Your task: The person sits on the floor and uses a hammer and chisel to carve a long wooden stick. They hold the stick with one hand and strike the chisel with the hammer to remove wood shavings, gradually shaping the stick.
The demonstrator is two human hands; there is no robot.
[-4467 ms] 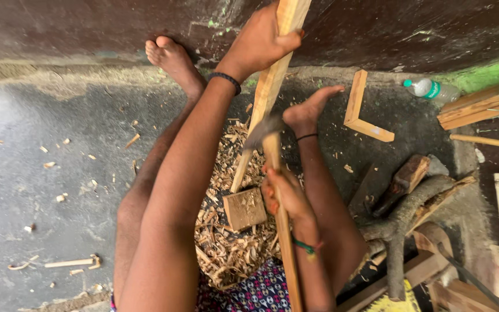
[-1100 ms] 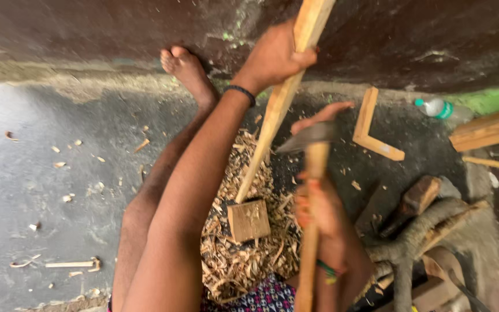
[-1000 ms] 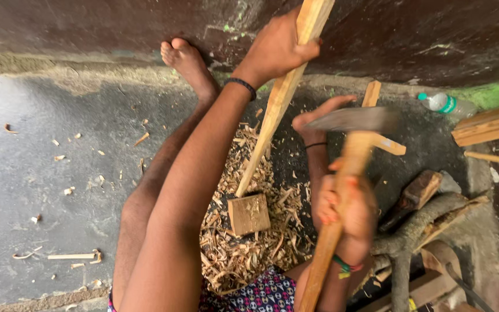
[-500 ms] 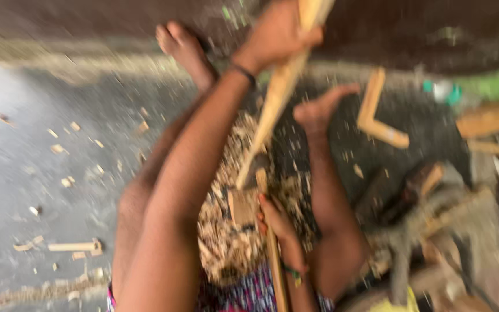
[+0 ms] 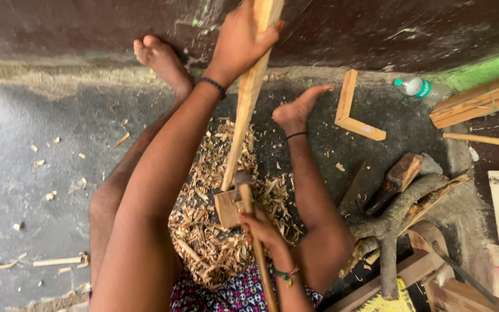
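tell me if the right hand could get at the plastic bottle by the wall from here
Probably not right away: the right hand grips the hatchet handle, and the plastic bottle lies far off beyond the right leg and L-shaped wood piece.

One plastic bottle [image 5: 421, 89], one L-shaped wooden piece [image 5: 353, 115], one wooden block [image 5: 226, 208], two bare feet [image 5: 160, 58].

I am looking down at a rough floor-level woodworking spot, more a makeshift carpentry corner than a fitted workshop. A heap of wood shavings [image 5: 220, 231] covers the bare concrete floor [image 5: 24, 190] beside a small chopping block [image 5: 226, 208]. Scrap timber lies about: an L-shaped wooden piece [image 5: 353, 110], stacked planks [image 5: 480, 101], a forked branch [image 5: 399, 214]. A dark, stained wall [image 5: 376, 29] runs along the top, with a plastic bottle [image 5: 423, 89] at its foot.
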